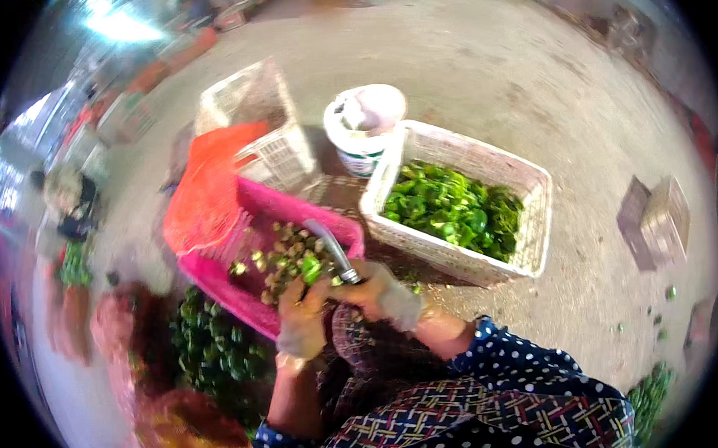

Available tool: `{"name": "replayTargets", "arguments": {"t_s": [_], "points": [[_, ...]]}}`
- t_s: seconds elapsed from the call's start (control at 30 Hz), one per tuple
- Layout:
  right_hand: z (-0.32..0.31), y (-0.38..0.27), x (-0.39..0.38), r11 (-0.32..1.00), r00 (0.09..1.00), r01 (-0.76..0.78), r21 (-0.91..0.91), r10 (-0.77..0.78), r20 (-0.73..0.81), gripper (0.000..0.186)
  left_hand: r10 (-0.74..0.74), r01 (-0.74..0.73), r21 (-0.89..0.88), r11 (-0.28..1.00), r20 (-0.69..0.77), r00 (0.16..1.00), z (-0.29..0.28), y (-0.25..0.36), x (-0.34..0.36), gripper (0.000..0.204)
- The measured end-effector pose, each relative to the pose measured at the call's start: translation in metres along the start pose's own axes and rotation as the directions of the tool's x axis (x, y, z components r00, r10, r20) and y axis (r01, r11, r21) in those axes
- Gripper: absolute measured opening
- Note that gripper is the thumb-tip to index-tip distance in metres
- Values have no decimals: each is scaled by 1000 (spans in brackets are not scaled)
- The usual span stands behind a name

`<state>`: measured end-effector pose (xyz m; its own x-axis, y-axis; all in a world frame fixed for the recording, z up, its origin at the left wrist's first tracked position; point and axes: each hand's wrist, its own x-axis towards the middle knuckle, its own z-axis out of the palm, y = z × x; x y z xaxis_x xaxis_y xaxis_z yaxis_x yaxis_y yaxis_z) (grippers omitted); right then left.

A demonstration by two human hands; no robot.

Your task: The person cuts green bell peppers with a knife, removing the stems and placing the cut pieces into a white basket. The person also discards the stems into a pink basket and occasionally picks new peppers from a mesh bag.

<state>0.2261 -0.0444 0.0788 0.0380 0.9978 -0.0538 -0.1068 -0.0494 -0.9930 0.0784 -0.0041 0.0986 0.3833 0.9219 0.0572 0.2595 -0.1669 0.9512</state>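
Observation:
My right hand (386,293), in a pale glove, is closed round a curved grey metal tool (331,249), which looks like a hooked knife. Its curved end reaches over the pink crate (217,286). Beside it my left hand (303,318), also gloved, has its fingers pinched at a small bright green pepper piece (311,268). Both hands are close together above the crate's near edge. Inside the crate lie many brownish-green pepper cores (277,264). Across its far left corner drapes an orange-red mesh bag (205,187).
A white crate (465,259) of cut green peppers (446,208) stands to the right. Behind are a white bucket (366,115) and another white crate (291,147). Whole green peppers (216,342) and mesh sacks (123,322) lie at left; a small crate (665,219) stands far right.

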Motion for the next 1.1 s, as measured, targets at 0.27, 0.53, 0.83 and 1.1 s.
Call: {"name": "replayTargets", "arguments": {"t_s": [0.27, 0.53, 0.83, 1.1], "points": [[-20, 2, -13, 902, 986, -116, 415, 156, -63, 30, -90, 78, 88, 993, 137, 987, 12, -28, 19, 27], [-49, 66, 16, 917, 967, 62, 395, 42, -251, 33, -64, 68, -36, 997, 114, 991, 76, -13, 49, 23], [-23, 35, 10, 903, 950, -186, 388, 266, -165, 32, -424, 387, -456, 801, 22, 905, 46, -42, 68, 31], [-20, 81, 4, 858, 822, 63, 510, 245, -514, 22, 62, -95, 400, 912, 95, 994, 50, -4, 130, 41]]}}
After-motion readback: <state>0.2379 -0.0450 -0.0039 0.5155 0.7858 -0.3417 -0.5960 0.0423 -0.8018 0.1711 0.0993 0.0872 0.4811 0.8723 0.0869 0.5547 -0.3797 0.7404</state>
